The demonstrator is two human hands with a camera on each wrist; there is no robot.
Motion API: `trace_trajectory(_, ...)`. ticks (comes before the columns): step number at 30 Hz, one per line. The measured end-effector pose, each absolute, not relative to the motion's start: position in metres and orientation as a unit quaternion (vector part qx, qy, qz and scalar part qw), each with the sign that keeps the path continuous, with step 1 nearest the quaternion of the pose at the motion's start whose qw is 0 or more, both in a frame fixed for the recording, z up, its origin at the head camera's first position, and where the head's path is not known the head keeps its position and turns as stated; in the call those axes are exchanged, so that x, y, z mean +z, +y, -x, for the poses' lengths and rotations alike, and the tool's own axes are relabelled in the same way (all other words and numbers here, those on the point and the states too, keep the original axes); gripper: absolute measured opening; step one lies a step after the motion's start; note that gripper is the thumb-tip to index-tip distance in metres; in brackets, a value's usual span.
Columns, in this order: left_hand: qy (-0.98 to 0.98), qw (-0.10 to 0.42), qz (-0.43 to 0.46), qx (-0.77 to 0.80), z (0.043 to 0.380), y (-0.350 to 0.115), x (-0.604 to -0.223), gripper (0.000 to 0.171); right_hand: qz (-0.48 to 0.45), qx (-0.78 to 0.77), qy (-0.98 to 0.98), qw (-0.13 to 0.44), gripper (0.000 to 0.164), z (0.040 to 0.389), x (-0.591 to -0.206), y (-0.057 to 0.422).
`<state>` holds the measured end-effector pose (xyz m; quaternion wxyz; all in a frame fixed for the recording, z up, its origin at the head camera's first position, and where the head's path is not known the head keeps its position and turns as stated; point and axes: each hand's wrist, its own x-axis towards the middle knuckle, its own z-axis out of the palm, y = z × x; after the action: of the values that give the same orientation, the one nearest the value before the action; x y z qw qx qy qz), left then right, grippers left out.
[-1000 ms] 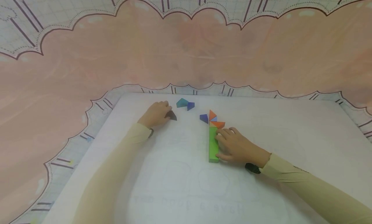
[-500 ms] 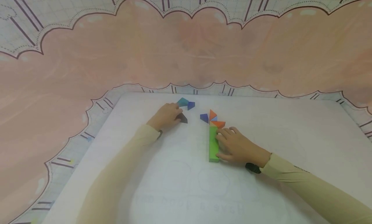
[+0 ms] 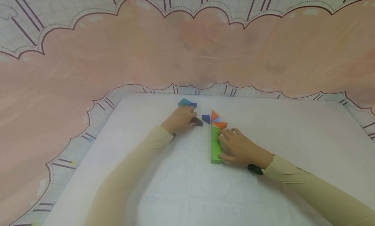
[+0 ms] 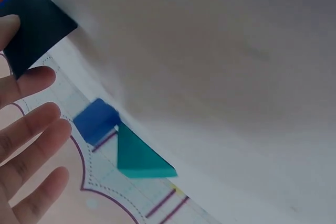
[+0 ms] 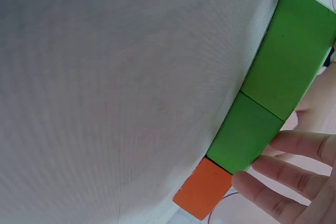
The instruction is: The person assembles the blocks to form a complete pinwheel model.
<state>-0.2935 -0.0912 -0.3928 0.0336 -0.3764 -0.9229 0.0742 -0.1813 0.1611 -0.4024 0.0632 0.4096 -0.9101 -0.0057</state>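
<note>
My left hand (image 3: 180, 118) pinches a dark wedge-shaped block (image 3: 198, 122) between thumb and index finger; the other fingers spread loosely in the left wrist view. Just beyond that hand sit a teal block (image 3: 184, 102) and a small blue block (image 4: 97, 121), touching at a corner. My right hand (image 3: 241, 148) rests its fingertips along the right side of two green blocks (image 5: 247, 132) lined up end to end. An orange block (image 5: 203, 187) adjoins the far end of the green row. Close to it are an orange triangle (image 3: 215, 115), a light blue piece (image 3: 215, 120) and a dark blue block (image 3: 206, 119).
The blocks lie on a white tabletop (image 3: 175, 187) with faint printing showing through. Behind its far edge hangs a pink and white patterned cloth (image 3: 187, 56) with scalloped outlines, which also runs down the left side.
My left hand has moved right with the dark block, bringing it near the dark blue block; it now partly covers the small blue block at the back. My right hand stays against the green blocks.
</note>
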Motion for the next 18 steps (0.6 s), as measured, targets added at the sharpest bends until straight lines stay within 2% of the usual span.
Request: trace_trajectory(18,-0.929,0.024,0.362,0.075,0.299,-0.064,-0.396,0.037,-0.427,-0.006,-0.899,0.092,0.060,0.182,-0.402,0.161)
